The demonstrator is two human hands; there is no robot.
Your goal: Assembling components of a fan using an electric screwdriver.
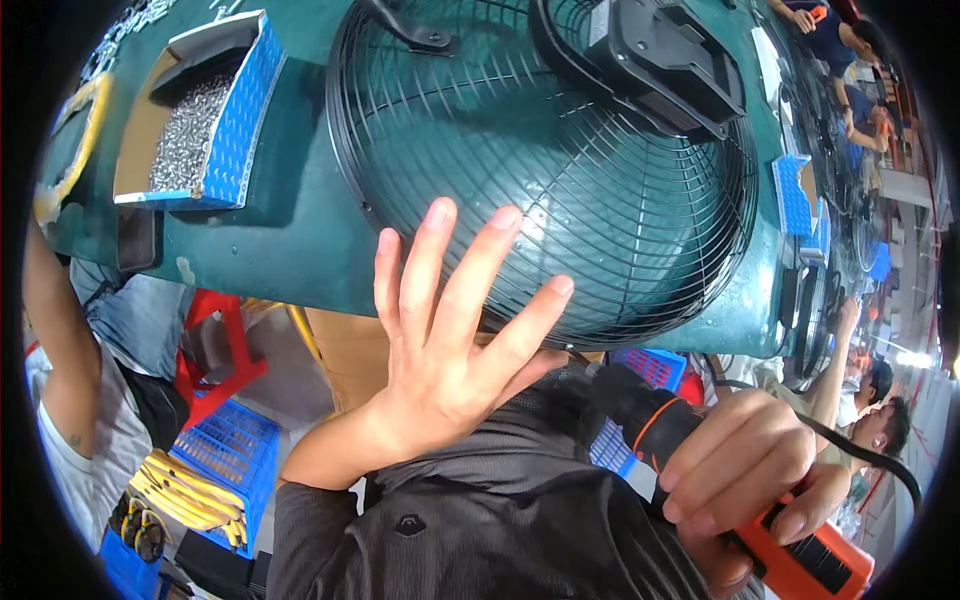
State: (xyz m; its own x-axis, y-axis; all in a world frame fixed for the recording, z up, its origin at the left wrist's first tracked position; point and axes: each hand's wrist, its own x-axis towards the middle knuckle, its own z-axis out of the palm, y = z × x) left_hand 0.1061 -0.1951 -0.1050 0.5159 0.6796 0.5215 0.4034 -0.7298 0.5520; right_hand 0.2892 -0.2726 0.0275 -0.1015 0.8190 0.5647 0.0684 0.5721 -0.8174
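Observation:
A round black wire fan guard [640, 255] lies on the green table top, with a black motor housing [665, 70] at its far right. At its near rim, my left hand [450, 330] is open with the fingers spread, thumb and fingers by the wires. My right hand [745, 465] wraps round an orange-and-black electric screwdriver [815, 555] at the lower right. The tool's black front part points toward the guard's near rim; its tip is hard to make out. A small screw-like point shows on the rim near it.
A blue-and-white carton [235, 130] of small screws stands at the left, beside a yellow ring-shaped thing [85, 150]. A black cable [860, 450] runs at the right. Blue crates [225, 450] stand below the table. A person's arm [65, 340] is close at the left; other people work at the right.

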